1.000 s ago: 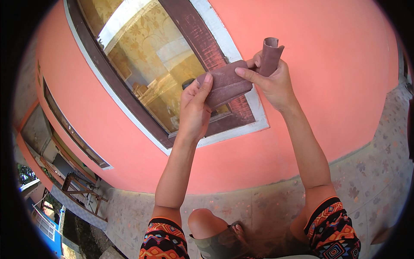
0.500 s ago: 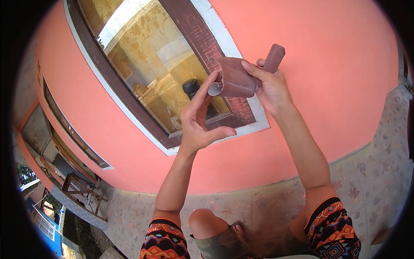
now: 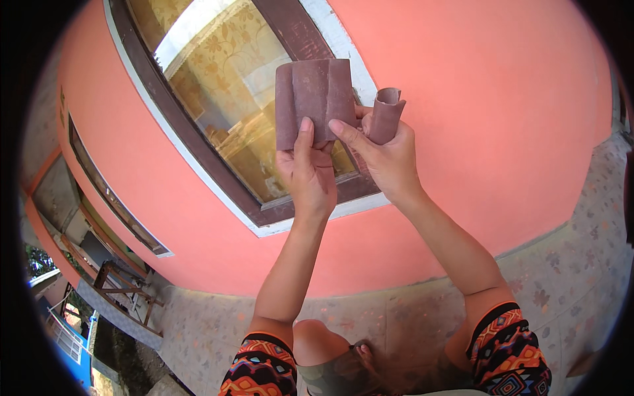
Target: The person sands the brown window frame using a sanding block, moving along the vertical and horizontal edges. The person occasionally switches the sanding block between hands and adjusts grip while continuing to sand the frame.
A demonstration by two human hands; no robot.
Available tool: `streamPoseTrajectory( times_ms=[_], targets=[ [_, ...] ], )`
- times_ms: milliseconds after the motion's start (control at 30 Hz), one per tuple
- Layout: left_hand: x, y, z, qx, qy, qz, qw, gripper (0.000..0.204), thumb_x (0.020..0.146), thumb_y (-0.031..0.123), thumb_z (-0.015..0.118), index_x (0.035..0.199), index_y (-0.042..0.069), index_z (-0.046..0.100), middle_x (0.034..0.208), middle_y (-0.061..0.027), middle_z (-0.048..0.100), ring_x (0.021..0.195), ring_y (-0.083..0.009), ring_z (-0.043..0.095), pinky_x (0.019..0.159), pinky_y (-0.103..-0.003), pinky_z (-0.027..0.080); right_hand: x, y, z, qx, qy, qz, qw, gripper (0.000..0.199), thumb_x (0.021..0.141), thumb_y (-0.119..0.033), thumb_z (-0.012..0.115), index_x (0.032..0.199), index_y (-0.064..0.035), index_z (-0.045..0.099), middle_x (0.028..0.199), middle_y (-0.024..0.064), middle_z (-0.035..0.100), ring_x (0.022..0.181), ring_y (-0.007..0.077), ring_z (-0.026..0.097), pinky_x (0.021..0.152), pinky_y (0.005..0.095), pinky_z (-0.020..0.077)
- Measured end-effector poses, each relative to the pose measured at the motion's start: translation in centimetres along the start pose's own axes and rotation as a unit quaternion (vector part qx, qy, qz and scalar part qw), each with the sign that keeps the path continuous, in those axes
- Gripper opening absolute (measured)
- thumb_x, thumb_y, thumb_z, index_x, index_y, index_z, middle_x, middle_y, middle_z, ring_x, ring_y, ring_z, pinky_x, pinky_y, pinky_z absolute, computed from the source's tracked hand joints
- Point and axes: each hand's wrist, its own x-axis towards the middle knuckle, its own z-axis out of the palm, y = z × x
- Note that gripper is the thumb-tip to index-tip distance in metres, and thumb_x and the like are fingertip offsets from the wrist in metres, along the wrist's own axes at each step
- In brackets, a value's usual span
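Note:
A creased, reddish-brown sheet of sandpaper (image 3: 312, 92) is held up in front of the window, its grit side toward me. My left hand (image 3: 310, 173) grips its lower edge, thumb on the front and fingers behind. With its thumb, my right hand (image 3: 391, 158) pinches the sheet's lower right corner. A second, rolled-up piece of sandpaper (image 3: 386, 117) stands upright in the same hand, between thumb and fingers. Behind the sheet, the dark brown wooden window frame (image 3: 297, 33) shows worn, scratched paint.
A white border (image 3: 290, 228) surrounds the window, set in a pink wall (image 3: 489, 119). The window glass (image 3: 218, 86) reflects the surroundings over a patterned curtain. Below lies a tiled floor (image 3: 548, 297) with leaf prints. A wooden rack (image 3: 125, 290) stands at the far left.
My left hand has closed on the sandpaper sheet, which is now flatter and turned to face me. The rolled piece has tilted upright, and both hands have shifted slightly.

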Motion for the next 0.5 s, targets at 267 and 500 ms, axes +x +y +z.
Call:
streamPoseTrajectory(
  times_ms=[267,500],
  targets=[
    [-0.8,0.8,-1.7,0.034,-0.039,-0.102,0.993,0.039,0.107,0.017,0.069,0.141,0.000,0.061,0.137,-0.0113,0.071,0.121,-0.0201,0.071,0.104,-0.044,0.056,1.7,-0.1,-1.9,0.189,0.060,-0.114,0.973,0.034,0.091,-0.018,0.093,0.085,-0.0052,0.062,0.095,0.0124,0.078,0.085,0.0155,0.076,0.076,0.0324,0.0647],
    [-0.8,0.9,-1.3,0.014,-0.003,-0.115,0.993,0.047,0.109,0.023,0.068,0.148,-0.001,0.056,0.143,-0.0123,0.067,0.132,-0.0203,0.065,0.112,-0.042,0.052,2.0,0.0,-2.6,0.199,0.061,-0.077,0.975,0.034,0.092,-0.015,0.092,0.088,-0.0061,0.059,0.102,0.0166,0.078,0.092,0.0197,0.078,0.078,0.0357,0.0676]
  ],
)
